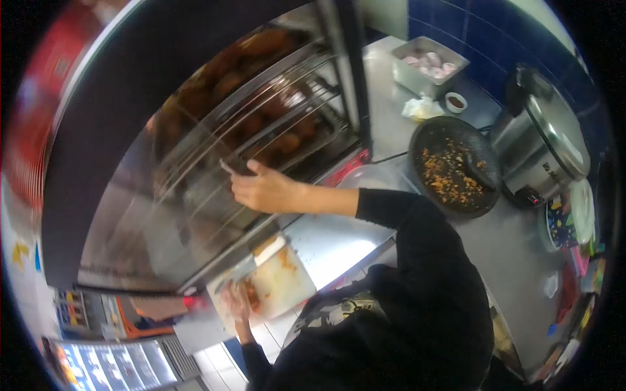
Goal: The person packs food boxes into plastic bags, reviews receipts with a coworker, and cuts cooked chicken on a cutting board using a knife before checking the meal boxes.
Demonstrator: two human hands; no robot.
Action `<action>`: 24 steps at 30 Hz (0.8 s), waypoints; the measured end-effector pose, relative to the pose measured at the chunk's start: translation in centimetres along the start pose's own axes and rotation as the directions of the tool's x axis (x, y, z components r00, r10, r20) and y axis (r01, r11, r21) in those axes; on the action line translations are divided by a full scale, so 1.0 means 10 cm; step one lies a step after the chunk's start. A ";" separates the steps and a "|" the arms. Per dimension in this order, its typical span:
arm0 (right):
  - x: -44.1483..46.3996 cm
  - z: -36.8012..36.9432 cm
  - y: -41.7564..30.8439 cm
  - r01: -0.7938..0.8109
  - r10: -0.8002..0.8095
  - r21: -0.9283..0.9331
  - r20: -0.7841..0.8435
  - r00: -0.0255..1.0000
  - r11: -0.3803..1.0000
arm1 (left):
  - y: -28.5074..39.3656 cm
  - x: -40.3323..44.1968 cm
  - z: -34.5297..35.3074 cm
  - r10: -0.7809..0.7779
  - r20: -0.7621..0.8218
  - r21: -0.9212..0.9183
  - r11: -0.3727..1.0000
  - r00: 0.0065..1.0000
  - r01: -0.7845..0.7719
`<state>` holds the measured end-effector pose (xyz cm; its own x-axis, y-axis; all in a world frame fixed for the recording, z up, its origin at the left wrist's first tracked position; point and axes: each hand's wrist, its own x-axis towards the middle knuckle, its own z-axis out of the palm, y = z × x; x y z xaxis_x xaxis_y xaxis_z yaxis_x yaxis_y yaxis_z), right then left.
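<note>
My right hand [267, 189], bare, reaches in front of the glass of a warming cabinet [163, 202]. Its fingers are curled round a small metallic piece at the glass, too unclear to name. Browned food [228, 85] lies on wire racks inside. Lower down, my left hand [236, 301] wears a clear plastic glove and rests at a pale cutting board [283, 277], beside chopped reddish-brown food [252, 294]. Blur hides how its fingers are set. Near the board's upper edge is a knife-like blade [240, 268] with a whitish block [268, 249].
The steel counter [521, 260] holds a dark round pan with crumbs [453, 166], a large steel cooker [544, 140], a metal container [427, 68] and a small cup of sauce [456, 102]. A patterned tub [564, 218] stands farther right. A lit display fridge [117, 362] is at lower left.
</note>
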<state>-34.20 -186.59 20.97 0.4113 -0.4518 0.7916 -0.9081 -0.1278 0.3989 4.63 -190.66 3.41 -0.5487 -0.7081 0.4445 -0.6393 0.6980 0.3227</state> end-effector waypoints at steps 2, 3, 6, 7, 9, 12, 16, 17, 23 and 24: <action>-0.25 -0.14 0.27 -0.051 0.050 -0.047 -0.005 0.999 0.998 | 0.21 -0.04 0.06 -0.137 -0.208 -0.126 0.986 0.969 0.113; -0.38 -0.20 0.41 -0.093 0.093 -0.050 0.002 0.996 0.994 | 0.32 -0.08 0.08 -0.195 -0.289 -0.164 0.975 0.937 0.152; -0.66 -0.43 0.76 -0.209 0.212 -0.090 0.022 0.977 0.974 | 0.70 -0.19 0.12 -0.358 -0.342 -0.247 0.926 0.869 0.284; -0.74 -0.51 0.86 -0.262 0.269 -0.129 0.043 0.962 0.956 | 0.81 -0.21 0.15 -0.345 -0.335 -0.237 0.931 0.877 0.276; -0.89 -0.55 0.98 -0.320 0.328 -0.102 0.077 0.941 0.942 | 1.06 -0.21 0.26 -0.480 -0.417 -0.330 0.871 0.772 0.363; -1.03 -0.67 1.14 -0.452 0.463 -0.114 0.095 0.881 0.885 | 1.32 -0.19 0.36 -0.541 -0.380 -0.406 0.826 0.750 0.391; -1.15 -0.79 1.30 -0.507 0.520 -0.118 0.181 0.835 0.854 | 1.41 -0.16 0.41 -0.460 -0.358 -0.260 0.885 0.813 0.387; -1.17 -0.80 1.32 -0.513 0.522 -0.092 0.174 0.835 0.853 | 1.44 -0.16 0.45 -0.463 -0.361 -0.257 0.884 0.809 0.391; -1.33 -1.02 1.34 -0.504 0.504 0.192 0.052 0.862 0.842 | 1.32 -0.24 0.80 -0.374 -0.372 0.130 0.885 0.849 0.447; -1.41 -1.11 1.29 -0.466 0.500 0.327 -0.024 0.865 0.822 | 1.30 -0.22 0.84 -0.406 -0.367 0.028 0.895 0.837 0.446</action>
<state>-50.87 -172.09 20.13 -0.0966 -0.4339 0.8958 -0.9640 -0.1831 -0.1926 -6.97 -180.92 -0.43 -0.0024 -0.8367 0.5477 -0.8317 0.3058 0.4635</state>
